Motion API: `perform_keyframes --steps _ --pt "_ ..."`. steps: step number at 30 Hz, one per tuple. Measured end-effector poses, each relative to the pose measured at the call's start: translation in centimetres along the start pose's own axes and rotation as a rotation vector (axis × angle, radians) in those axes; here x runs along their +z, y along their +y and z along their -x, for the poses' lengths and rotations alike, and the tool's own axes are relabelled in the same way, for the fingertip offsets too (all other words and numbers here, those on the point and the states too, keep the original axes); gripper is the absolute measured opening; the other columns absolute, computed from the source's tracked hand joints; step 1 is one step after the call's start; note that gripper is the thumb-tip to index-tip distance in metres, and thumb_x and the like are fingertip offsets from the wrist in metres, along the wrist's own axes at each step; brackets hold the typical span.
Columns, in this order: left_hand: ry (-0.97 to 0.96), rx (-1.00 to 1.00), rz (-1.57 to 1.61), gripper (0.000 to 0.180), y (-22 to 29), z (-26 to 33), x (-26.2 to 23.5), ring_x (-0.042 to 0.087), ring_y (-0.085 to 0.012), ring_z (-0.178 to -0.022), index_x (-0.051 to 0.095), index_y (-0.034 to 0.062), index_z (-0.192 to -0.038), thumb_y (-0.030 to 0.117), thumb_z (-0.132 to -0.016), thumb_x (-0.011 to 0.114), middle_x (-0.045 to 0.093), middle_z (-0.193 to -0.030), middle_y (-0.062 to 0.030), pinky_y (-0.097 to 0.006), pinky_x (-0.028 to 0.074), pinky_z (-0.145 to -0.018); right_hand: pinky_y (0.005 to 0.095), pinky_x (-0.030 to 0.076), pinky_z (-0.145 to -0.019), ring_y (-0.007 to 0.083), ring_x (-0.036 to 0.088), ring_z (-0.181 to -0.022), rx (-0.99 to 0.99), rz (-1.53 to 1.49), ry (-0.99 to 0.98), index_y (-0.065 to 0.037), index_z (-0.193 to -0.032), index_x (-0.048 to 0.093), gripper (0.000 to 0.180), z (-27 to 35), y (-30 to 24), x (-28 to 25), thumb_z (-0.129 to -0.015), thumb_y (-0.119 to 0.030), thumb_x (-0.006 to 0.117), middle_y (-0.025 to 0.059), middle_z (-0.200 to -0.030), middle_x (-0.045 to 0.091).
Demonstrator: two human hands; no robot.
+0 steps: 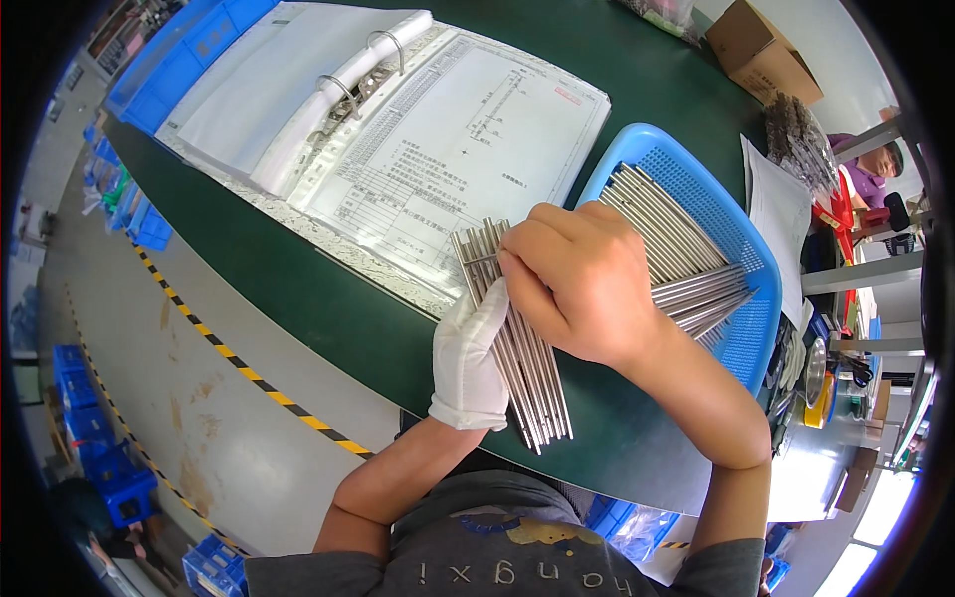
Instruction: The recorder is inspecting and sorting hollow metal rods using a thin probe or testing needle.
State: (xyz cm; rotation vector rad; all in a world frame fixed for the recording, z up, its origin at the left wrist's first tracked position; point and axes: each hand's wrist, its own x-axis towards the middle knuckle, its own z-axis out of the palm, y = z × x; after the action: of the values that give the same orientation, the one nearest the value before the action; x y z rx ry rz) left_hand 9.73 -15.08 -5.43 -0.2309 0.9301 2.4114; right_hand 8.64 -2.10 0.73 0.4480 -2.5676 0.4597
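Observation:
A bundle of slim metal rods [532, 373] lies slanted in my left hand [470, 358], which wears a white glove and is closed around it. My bare right hand [582, 279] is closed in a pinch at the upper ends of these rods. From its fingertips a thin metal pin [482, 260] seems to stick out across the rod ends; most of it is hidden by the fingers. Right of my right hand, a light blue perforated basket [748, 343] holds more metal rods [662, 224], some lying crosswise over the others.
An open ring binder [468, 139] with a drawing sheet spreads over the green table [328, 284]. Blue bins [174, 85] stand at the far left, a cardboard box [761, 55] at the far right. White paper [781, 219] lies beside the basket. Another person [875, 164] is at the right.

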Motion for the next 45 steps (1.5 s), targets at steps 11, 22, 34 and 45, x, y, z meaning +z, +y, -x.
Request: perform_keyframes --steps 11,22,34,45 --pt "-0.01 0.009 -0.008 0.028 -0.5 0.1 -0.5 0.063 -0.0093 -0.091 0.057 -0.0016 -0.124 0.017 -0.103 0.052 0.065 -0.106 -0.0062 -0.025 0.052 -0.079 0.0351 0.04 -0.054 0.0222 0.054 -0.055 -0.112 0.11 0.011 -0.009 -0.064 0.051 0.015 0.3 -0.1 1.8 -0.066 -0.011 0.065 0.0045 -0.063 0.049" --pt "-0.09 -0.168 0.064 0.037 0.6 -0.4 -0.9 0.068 -0.025 -0.093 0.048 0.0052 -0.132 0.022 -0.101 0.056 0.065 -0.11 -0.0137 -0.04 0.058 -0.08 0.0345 0.037 -0.053 0.0221 0.048 -0.05 -0.049 0.035 0.309 -0.005 -0.072 0.061 0.005 0.9 1.4 -5.1 -0.07 -0.001 0.064 0.0051 -0.061 0.054" --pt "-0.35 0.205 -0.209 0.027 1.4 1.8 3.1 0.047 -0.0109 -0.065 0.052 0.0009 -0.118 0.025 -0.106 0.046 0.05 -0.08 -0.0025 -0.028 0.044 -0.061 0.0261 0.036 -0.047 0.0128 0.048 -0.048 0.125 -0.059 0.639 -0.002 -0.071 0.062 0.007 10.7 0.7 -10.0 -0.071 0.005 0.063 0.0034 -0.061 0.057" --pt "-0.458 0.592 -0.574 0.021 1.6 3.9 6.1 0.033 -0.0061 -0.043 0.043 0.0116 -0.083 0.007 -0.102 0.053 0.04 -0.056 0.0033 -0.025 0.028 -0.039 0.028 0.039 -0.052 0.0173 0.051 -0.056 0.014 0.029 0.626 0.005 -0.081 0.063 0.007 13.4 1.3 -13.2 -0.074 0.003 0.062 0.0106 -0.07 0.061"
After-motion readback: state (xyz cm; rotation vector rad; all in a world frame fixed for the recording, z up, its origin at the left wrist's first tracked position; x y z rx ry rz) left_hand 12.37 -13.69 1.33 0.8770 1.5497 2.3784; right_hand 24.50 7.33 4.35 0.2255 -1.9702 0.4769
